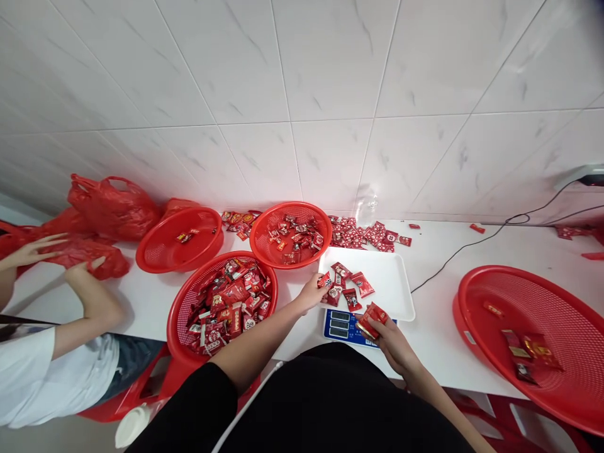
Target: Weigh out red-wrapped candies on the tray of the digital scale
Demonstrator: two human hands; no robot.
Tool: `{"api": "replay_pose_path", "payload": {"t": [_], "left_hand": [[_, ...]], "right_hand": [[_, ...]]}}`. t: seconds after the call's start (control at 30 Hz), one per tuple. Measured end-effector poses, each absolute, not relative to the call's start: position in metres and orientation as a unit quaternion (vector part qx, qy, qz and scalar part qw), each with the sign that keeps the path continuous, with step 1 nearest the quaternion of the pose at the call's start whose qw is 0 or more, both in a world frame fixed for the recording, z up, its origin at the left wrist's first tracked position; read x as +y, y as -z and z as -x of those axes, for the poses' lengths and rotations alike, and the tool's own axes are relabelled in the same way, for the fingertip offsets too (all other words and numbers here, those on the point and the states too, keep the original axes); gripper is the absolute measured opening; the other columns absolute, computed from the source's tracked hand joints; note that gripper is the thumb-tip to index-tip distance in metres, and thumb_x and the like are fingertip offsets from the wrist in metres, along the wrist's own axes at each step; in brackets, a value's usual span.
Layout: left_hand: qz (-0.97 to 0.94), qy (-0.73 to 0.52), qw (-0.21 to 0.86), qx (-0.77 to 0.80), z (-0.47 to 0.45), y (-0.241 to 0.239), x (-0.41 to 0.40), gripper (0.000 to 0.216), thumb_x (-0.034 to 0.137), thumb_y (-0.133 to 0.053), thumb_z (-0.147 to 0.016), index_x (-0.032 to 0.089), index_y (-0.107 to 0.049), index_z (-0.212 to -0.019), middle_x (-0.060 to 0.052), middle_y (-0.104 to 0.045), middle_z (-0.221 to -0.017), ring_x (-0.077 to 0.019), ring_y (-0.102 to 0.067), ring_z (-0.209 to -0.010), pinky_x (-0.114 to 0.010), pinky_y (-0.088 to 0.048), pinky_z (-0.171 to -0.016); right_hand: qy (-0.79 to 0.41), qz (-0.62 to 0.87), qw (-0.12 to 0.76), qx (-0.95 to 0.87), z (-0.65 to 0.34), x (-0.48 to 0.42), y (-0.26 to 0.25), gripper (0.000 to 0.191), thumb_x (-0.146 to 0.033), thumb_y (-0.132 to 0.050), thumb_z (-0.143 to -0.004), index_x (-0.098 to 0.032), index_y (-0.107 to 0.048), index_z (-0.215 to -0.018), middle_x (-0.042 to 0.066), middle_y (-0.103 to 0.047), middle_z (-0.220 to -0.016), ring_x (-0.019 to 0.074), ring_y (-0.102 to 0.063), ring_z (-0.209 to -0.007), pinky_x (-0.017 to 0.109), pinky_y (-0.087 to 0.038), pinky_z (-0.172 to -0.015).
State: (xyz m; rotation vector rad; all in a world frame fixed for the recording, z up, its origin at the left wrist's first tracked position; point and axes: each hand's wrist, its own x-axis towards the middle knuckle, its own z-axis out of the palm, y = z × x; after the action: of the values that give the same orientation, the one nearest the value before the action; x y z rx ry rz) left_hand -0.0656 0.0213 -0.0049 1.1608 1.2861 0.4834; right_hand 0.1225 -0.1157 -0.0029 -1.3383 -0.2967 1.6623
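A white tray point(396, 277) sits on a blue digital scale point(342, 326) at the table's near edge. Several red wrapped candies point(352, 286) lie on the tray. My left hand point(312, 292) reaches to the tray's left edge with its fingers pinched on a red candy point(324, 280). My right hand point(392, 343) is just in front of the scale, closed on a small bunch of red packets point(372, 319). A red basket full of candy point(221, 302) stands to the left of my left arm.
Two more red baskets point(182, 239) point(290, 233) stand behind, and a large red basket point(533, 333) at the right holds a few packets. Loose candies point(368, 234) lie by the wall. A black cable point(472, 248) crosses the table. At the left another person's hands point(33, 250) handle red bags point(111, 204).
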Motion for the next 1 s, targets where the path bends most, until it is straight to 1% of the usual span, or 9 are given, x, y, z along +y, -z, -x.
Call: {"api": "replay_pose_path", "payload": {"t": [0.2, 0.3, 0.37, 0.43, 0.53, 0.6, 0.77, 0.9, 1.0], "left_hand": [[-0.505, -0.258, 0.608, 0.555, 0.062, 0.009, 0.029, 0.034, 0.029, -0.063, -0.081, 0.019, -0.048, -0.11, -0.006, -0.061, -0.103, -0.0114, -0.062, -0.072, -0.024, -0.053, -0.062], [-0.525, -0.24, 0.623, 0.528, 0.055, 0.01, 0.03, 0.03, 0.027, -0.064, -0.08, 0.018, -0.052, -0.106, -0.005, -0.061, -0.098, -0.0118, -0.062, -0.073, -0.025, -0.053, -0.065], [-0.545, -0.222, 0.629, 0.508, 0.049, 0.01, 0.03, 0.03, 0.025, -0.063, -0.08, 0.018, -0.055, -0.108, -0.006, -0.061, -0.1, -0.0125, -0.063, -0.074, -0.027, -0.054, -0.068], [-0.579, -0.217, 0.595, 0.513, 0.045, 0.011, 0.03, 0.036, 0.022, -0.064, -0.078, 0.019, -0.055, -0.113, -0.008, -0.059, -0.108, -0.013, -0.062, -0.076, -0.028, -0.053, -0.071], [-0.631, -0.229, 0.494, 0.552, 0.046, 0.012, 0.031, 0.043, 0.019, -0.066, -0.074, 0.019, -0.056, -0.115, -0.009, -0.056, -0.115, -0.0128, -0.06, -0.078, -0.028, -0.051, -0.076], [-0.639, -0.226, 0.477, 0.559, 0.053, 0.012, 0.031, 0.038, 0.021, -0.064, -0.075, 0.019, -0.057, -0.112, -0.007, -0.059, -0.108, -0.0119, -0.059, -0.074, -0.026, -0.05, -0.073], [-0.595, -0.166, 0.577, 0.535, 0.073, 0.007, 0.018, 0.02, 0.027, -0.055, -0.081, 0.016, -0.059, -0.096, -0.001, -0.059, -0.079, -0.0088, -0.053, -0.057, -0.021, -0.045, -0.055], [-0.588, -0.135, 0.594, 0.531, 0.078, 0.01, -0.001, 0.017, 0.03, -0.056, -0.079, 0.017, -0.06, -0.089, 0.0, -0.058, -0.074, -0.0086, -0.052, -0.056, -0.021, -0.044, -0.055], [-0.605, -0.113, 0.6, 0.511, 0.08, 0.017, -0.013, 0.018, 0.033, -0.056, -0.078, 0.017, -0.06, -0.086, -0.001, -0.06, -0.076, -0.0099, -0.053, -0.059, -0.021, -0.045, -0.057]], "right_hand": [[-0.67, 0.56, 0.472, -0.124, -0.123, -0.117, 0.006, 0.053, -0.042, -0.072, -0.068, -0.028, -0.054, -0.116, 0.004, -0.07, -0.107, 0.0259, -0.06, -0.112, 0.039, -0.05, -0.09], [-0.673, 0.559, 0.468, -0.123, -0.124, -0.118, 0.007, 0.055, -0.042, -0.072, -0.069, -0.027, -0.052, -0.119, 0.004, -0.07, -0.108, 0.0248, -0.06, -0.111, 0.04, -0.049, -0.092], [-0.676, 0.553, 0.472, -0.122, -0.125, -0.119, 0.006, 0.058, -0.041, -0.073, -0.069, -0.027, -0.051, -0.12, 0.004, -0.07, -0.108, 0.0243, -0.061, -0.109, 0.04, -0.049, -0.091], [-0.678, 0.546, 0.477, -0.122, -0.126, -0.119, 0.005, 0.059, -0.04, -0.074, -0.069, -0.026, -0.051, -0.121, 0.004, -0.07, -0.107, 0.0239, -0.062, -0.109, 0.039, -0.049, -0.09], [-0.678, 0.543, 0.481, -0.119, -0.128, -0.12, 0.003, 0.056, -0.038, -0.073, -0.07, -0.026, -0.052, -0.12, 0.005, -0.07, -0.107, 0.0236, -0.062, -0.109, 0.038, -0.05, -0.09], [-0.677, 0.542, 0.484, -0.118, -0.129, -0.122, 0.004, 0.054, -0.037, -0.073, -0.07, -0.026, -0.053, -0.119, 0.005, -0.069, -0.109, 0.0236, -0.062, -0.109, 0.038, -0.05, -0.089], [-0.66, 0.553, 0.497, -0.111, -0.134, -0.127, 0.011, 0.051, -0.038, -0.073, -0.069, -0.028, -0.054, -0.116, 0.003, -0.07, -0.104, 0.0229, -0.063, -0.106, 0.035, -0.051, -0.085], [-0.648, 0.561, 0.501, -0.119, -0.137, -0.131, 0.013, 0.037, -0.04, -0.072, -0.071, -0.024, -0.062, -0.103, 0.005, -0.07, -0.105, 0.0227, -0.064, -0.103, 0.035, -0.05, -0.085], [-0.644, 0.563, 0.505, -0.117, -0.138, -0.132, 0.014, 0.035, -0.04, -0.072, -0.071, -0.025, -0.062, -0.101, 0.004, -0.071, -0.103, 0.0219, -0.065, -0.1, 0.037, -0.05, -0.087]]}}
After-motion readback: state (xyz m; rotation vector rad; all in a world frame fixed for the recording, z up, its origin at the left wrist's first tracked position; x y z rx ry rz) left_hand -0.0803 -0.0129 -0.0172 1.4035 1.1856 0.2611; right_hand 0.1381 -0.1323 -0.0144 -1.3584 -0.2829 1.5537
